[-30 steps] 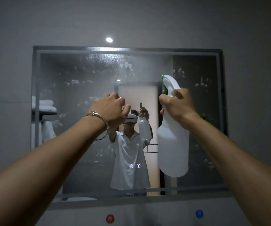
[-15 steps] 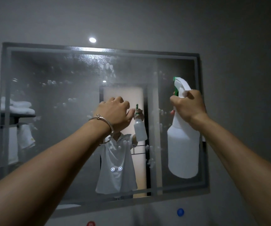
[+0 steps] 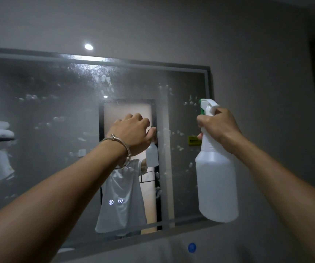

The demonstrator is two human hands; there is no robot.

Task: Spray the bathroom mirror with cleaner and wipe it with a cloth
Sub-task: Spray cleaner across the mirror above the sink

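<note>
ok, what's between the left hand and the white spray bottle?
Only the foam-speckled wall mirror, seen in the head view; no object separates the left hand from the white plastic spray bottle.

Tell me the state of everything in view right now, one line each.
Mirror: misted, dotted with foam blobs.
Spray bottle: roughly upright, nozzle facing the mirror.
Right hand: grips the bottle's neck.
Left hand: fingers curled, at the mirror; no cloth visible.
Mirror buttons: lit.
</note>
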